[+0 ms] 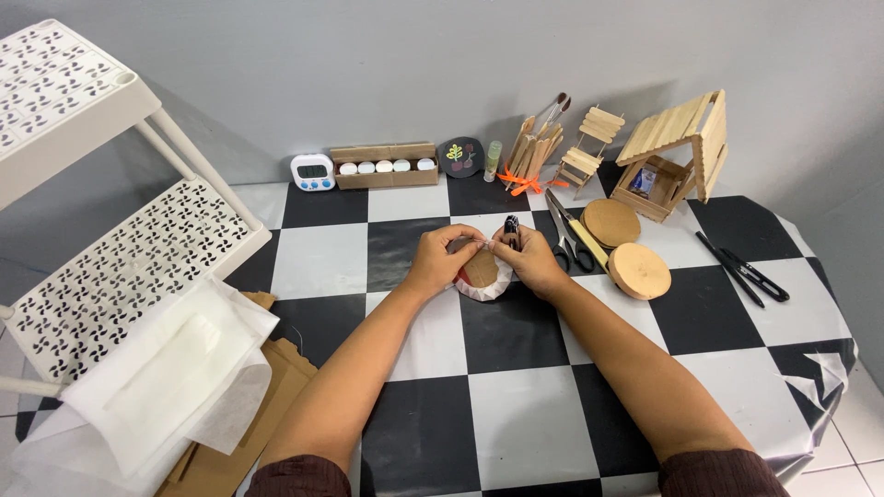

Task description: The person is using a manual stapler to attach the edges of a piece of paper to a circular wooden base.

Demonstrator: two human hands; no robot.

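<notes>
The left hand (440,258) and the right hand (529,260) meet over a round brown disc (482,270) wrapped in white fabric. Both grips are clamped on the top edge of the disc. The right hand also holds a small dark tool (511,226). The disc sits at the centre of the black-and-white checked table (516,405). Scissors (564,241) and two wooden discs (626,248) lie just right of the hands. Popsicle-stick models (677,152) stand along the rear wall. White fabric sheets (161,377) lie at the left.
</notes>
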